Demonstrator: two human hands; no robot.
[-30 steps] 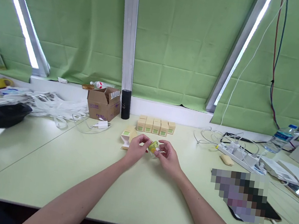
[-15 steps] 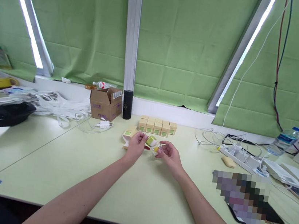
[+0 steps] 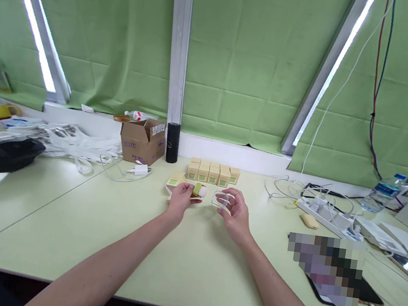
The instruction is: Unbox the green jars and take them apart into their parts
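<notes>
- The left hand (image 3: 180,200) grips a small green-and-white object (image 3: 199,190) near an opened tan cardboard box (image 3: 172,182).
- The right hand (image 3: 236,213) holds a transparent plastic case (image 3: 216,201), apart from that object.
- Beyond them, small green-labelled tan cardboard boxes (image 3: 214,173) stand side by side.

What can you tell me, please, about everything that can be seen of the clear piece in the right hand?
The clear piece is small, colourless and see-through, with rounded edges that catch the light; it looks like plastic and seems hollow, like a cover. The right hand holds it by its right side in the fingers, apparently above the table. It is apart from the green-and-white item in the left hand. Which way any opening faces is too small to tell.
</notes>
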